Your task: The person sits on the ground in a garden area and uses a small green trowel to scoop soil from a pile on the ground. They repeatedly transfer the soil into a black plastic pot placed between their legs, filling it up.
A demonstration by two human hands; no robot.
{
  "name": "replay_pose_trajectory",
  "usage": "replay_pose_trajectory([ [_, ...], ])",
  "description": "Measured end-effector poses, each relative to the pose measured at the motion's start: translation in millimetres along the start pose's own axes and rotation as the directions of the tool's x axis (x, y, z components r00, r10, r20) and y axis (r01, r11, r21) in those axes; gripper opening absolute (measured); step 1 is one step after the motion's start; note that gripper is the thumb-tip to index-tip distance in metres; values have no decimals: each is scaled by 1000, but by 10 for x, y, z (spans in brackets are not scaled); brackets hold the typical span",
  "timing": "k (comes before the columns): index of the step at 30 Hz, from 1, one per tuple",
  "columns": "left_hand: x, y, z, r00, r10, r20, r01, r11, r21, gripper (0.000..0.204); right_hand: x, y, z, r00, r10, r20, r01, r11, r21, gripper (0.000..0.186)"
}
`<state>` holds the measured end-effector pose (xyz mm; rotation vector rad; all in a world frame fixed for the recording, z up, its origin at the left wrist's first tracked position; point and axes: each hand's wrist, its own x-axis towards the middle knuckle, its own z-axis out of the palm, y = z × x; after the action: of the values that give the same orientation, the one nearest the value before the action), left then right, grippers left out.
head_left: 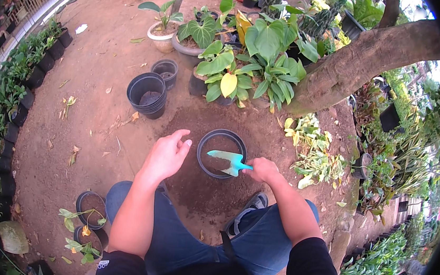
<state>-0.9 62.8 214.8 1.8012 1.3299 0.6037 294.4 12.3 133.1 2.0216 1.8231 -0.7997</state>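
Between my knees a round black plastic pot [200,162] stands on dark, loose soil. My right hand [263,170] is closed round the handle of a turquoise hand trowel [234,163]. The trowel's blade, smeared with soil, lies across the pot's opening and points left, hiding part of the inside. My left hand [168,151] hovers just left of the pot, apart from its rim. Its fingers are spread and hold nothing.
Stacked black pots [147,96] and a smaller black pot [165,73] stand ahead to the left. Potted leafy plants [259,62] crowd the far side beside a leaning tree trunk [365,61]. Cut yellow-green leaves [316,152] lie right; two pots with wilted sprigs [91,210] sit by my left knee.
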Motion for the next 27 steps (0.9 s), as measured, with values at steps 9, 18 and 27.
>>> replay_pose_trajectory([
  [9, -12, 18, -19, 999, -30, 24, 30, 1000, 4, 34, -76, -99, -137, 999, 10, -38, -14, 994, -111, 32],
  [18, -2, -10, 4, 999, -31, 27, 30, 999, 28, 35, -64, -75, -86, 992, 29, -125, -25, 999, 33, 31],
  [27, -6, -6, 21, 999, -8, 44, 6, 998, 61, 36, 174, 112, 172, 999, 20, -42, -10, 975, 220, 34],
])
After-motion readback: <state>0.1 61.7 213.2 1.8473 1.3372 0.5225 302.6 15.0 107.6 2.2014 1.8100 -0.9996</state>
